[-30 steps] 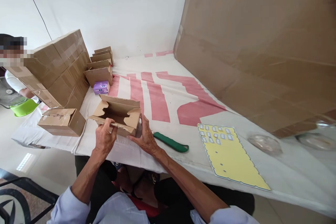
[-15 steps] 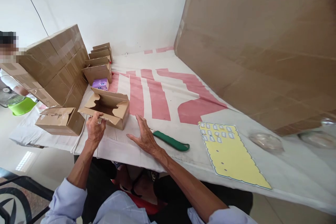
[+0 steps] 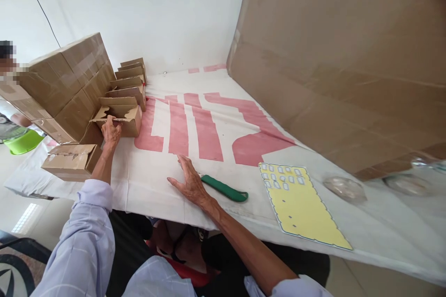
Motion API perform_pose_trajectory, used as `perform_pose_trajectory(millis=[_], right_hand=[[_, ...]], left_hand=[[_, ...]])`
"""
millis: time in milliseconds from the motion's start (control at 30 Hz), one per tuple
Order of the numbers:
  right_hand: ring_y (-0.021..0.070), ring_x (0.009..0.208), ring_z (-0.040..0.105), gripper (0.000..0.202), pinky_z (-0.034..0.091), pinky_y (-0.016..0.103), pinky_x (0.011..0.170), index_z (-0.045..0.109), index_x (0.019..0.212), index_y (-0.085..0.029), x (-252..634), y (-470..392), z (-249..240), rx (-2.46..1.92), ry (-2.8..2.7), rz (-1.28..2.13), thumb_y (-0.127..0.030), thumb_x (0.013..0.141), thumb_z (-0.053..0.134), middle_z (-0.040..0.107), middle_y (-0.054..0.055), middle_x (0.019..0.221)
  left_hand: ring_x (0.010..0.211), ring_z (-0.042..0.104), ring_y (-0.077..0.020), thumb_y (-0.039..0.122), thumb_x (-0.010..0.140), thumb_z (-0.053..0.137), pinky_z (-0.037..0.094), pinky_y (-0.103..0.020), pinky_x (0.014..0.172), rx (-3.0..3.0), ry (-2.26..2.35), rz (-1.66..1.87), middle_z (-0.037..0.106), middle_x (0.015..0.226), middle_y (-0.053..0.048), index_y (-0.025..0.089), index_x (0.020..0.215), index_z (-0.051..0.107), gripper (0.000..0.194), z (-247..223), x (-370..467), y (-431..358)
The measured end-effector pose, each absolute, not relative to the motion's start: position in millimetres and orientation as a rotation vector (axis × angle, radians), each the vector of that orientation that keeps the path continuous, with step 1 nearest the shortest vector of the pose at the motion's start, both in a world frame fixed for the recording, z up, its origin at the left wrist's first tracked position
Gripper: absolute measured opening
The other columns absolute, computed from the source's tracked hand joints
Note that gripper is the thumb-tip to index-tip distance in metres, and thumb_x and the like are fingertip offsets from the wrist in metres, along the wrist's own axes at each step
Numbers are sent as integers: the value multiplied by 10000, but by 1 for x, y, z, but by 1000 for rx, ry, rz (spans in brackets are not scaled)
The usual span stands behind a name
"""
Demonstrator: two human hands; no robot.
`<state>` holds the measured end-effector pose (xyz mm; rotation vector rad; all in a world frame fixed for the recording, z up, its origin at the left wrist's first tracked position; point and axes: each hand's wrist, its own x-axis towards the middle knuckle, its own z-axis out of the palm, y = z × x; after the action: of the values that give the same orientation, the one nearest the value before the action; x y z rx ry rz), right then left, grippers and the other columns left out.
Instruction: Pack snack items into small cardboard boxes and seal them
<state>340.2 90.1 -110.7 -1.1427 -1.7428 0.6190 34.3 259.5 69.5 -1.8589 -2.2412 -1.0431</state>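
Note:
My left hand (image 3: 111,131) grips the near flap of an open cardboard box (image 3: 129,127), its fingers closed over the flap's edge. That box stands at the near end of a row of other open boxes (image 3: 126,94). Fingers apart and holding nothing, my right hand (image 3: 191,180) rests over the cloth-covered table (image 3: 153,183). Just right of it lies a green-handled tool (image 3: 224,188); its working end is mostly hidden by the hand. A closed cardboard box (image 3: 69,162) sits left of my left forearm.
Stacked taped cartons (image 3: 62,88) form a wall at the left. A big cardboard sheet (image 3: 327,69) leans at the right. A yellow sheet with stickers (image 3: 303,209) and clear plastic-looking items (image 3: 344,189) lie on the right. Another person (image 3: 16,120) is by a green basin (image 3: 24,142).
My left hand has moved the open box away from me and left, up against the row. The purple pack there is now hidden. My right hand has hardly moved.

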Motion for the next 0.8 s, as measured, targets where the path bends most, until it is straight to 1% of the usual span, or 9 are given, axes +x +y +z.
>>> perform_pose_trajectory(millis=[100, 167, 233, 300, 367, 433, 600, 700, 800], right_hand=[[381, 1552, 586, 860, 526, 653, 1283, 349, 1758, -276, 340, 90, -112, -1164, -1739, 625, -379, 997, 737, 513, 187, 1703], [376, 1541, 596, 853, 531, 644, 1281, 357, 1754, -279, 339, 90, -114, -1167, -1745, 617, -376, 996, 733, 526, 183, 1695], [371, 1540, 594, 835, 532, 638, 1283, 372, 1746, -279, 339, 91, -115, -1160, -1756, 598, -372, 996, 727, 545, 178, 1680], [368, 1541, 590, 816, 533, 636, 1284, 389, 1736, -283, 339, 90, -116, -1151, -1767, 572, -367, 997, 725, 567, 172, 1660], [364, 1535, 591, 797, 542, 631, 1276, 402, 1731, -288, 339, 90, -116, -1145, -1775, 552, -359, 1002, 718, 583, 168, 1645], [363, 1518, 603, 779, 559, 626, 1257, 411, 1728, -285, 340, 90, -116, -1142, -1777, 546, -355, 1010, 707, 587, 169, 1641], [356, 1440, 659, 748, 601, 606, 1200, 442, 1713, -277, 341, 88, -114, -1170, -1767, 557, -367, 1015, 698, 606, 169, 1612], [350, 1406, 678, 725, 611, 599, 1182, 458, 1697, -270, 341, 88, -112, -1181, -1756, 562, -361, 1017, 693, 622, 171, 1588], [347, 1393, 686, 706, 616, 593, 1173, 475, 1681, -259, 341, 87, -112, -1179, -1751, 554, -346, 1015, 692, 641, 170, 1561]], left_hand=[[1178, 777, -306, 263, 896, 777, 566, -426, 1114, -1920, -2078, -1256, 828, 1243, -97, 225, 1557, 551, 700, 52, 28, 257], [1123, 779, -288, 286, 874, 814, 591, -422, 1081, -1888, -1992, -1438, 802, 1273, -97, 239, 1614, 471, 818, 35, 27, 248], [1088, 775, -273, 325, 881, 819, 601, -411, 1054, -1840, -2072, -1468, 779, 1265, -99, 234, 1531, 514, 724, 17, 29, 239], [1051, 771, -270, 361, 882, 821, 601, -403, 1028, -1839, -2233, -1374, 776, 1196, -95, 220, 1338, 608, 523, 3, 32, 235], [1007, 771, -278, 394, 867, 831, 600, -400, 987, -1872, -2356, -1277, 784, 1095, -91, 217, 1129, 655, 361, -5, 35, 239], [983, 772, -292, 428, 855, 834, 597, -399, 943, -1889, -2443, -1208, 791, 1021, -95, 220, 1000, 659, 308, -9, 37, 249], [1074, 778, -351, 531, 884, 792, 583, -425, 940, -1852, -2589, -1088, 823, 1041, -144, 222, 958, 689, 334, -10, 40, 280], [1168, 768, -391, 544, 899, 776, 575, -451, 971, -1805, -2614, -1059, 822, 1114, -187, 213, 990, 703, 351, -12, 43, 293], [1202, 760, -402, 535, 905, 776, 573, -460, 988, -1780, -2619, -1044, 817, 1146, -193, 215, 1008, 702, 345, -17, 45, 304]])
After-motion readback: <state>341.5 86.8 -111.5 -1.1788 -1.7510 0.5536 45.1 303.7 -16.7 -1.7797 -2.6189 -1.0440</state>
